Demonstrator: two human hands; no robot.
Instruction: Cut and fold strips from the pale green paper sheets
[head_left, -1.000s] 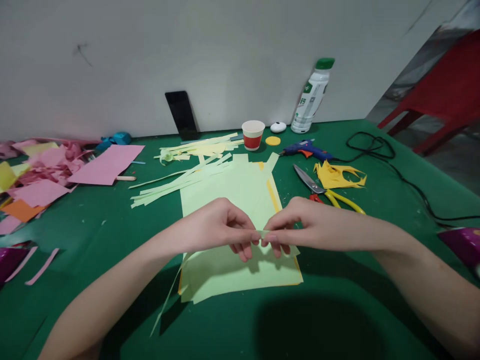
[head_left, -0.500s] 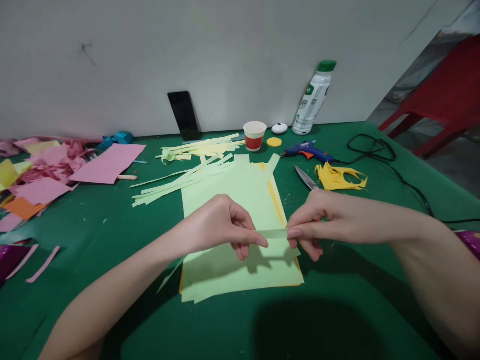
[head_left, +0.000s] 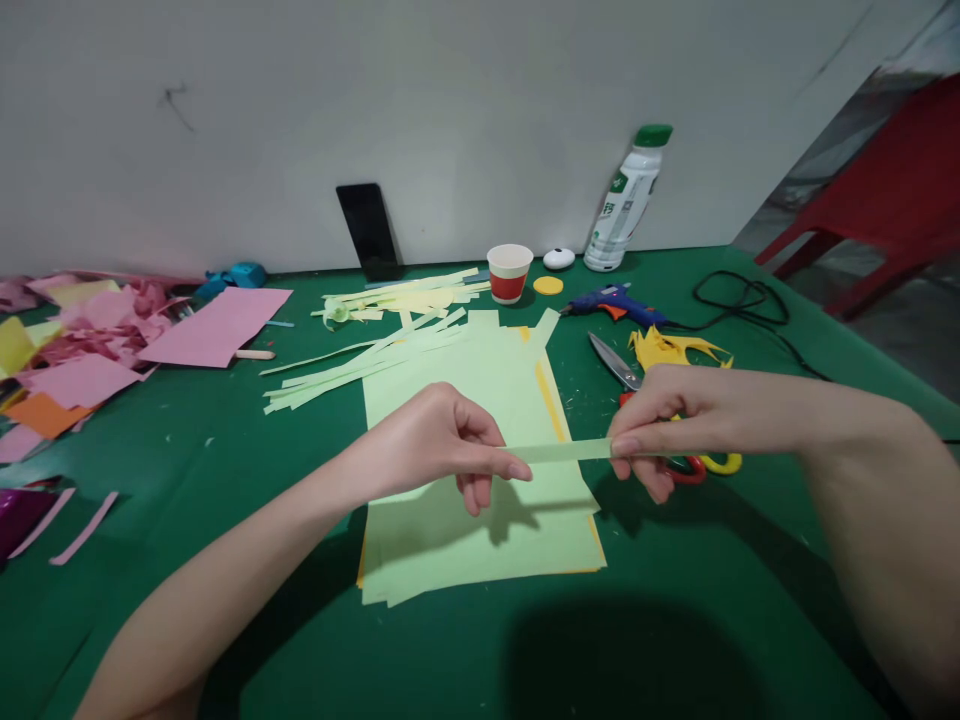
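Observation:
A narrow light green paper strip [head_left: 566,452] is stretched level between my two hands. My left hand [head_left: 457,455] pinches its left part between thumb and fingers. At the other end, my right hand [head_left: 652,435] pinches the strip the same way. Below them lie light green paper sheets [head_left: 480,560] with yellow edges showing underneath. Scissors [head_left: 613,362] with red and yellow handles rest on the table, partly hidden behind my right hand. Loose green strips [head_left: 337,380] fan out at the upper left of the sheets.
Behind the sheets stand a paper cup [head_left: 508,280], a leaning phone [head_left: 369,230] and a white bottle [head_left: 628,205]. A blue glue gun [head_left: 619,302] with a black cord and torn yellow paper [head_left: 660,346] lie at right. Pink paper [head_left: 217,325] and scraps cover the left.
My right hand has moved right and slightly up, so a longer stretch of the strip shows between my hands. The scissors' handles have come into view.

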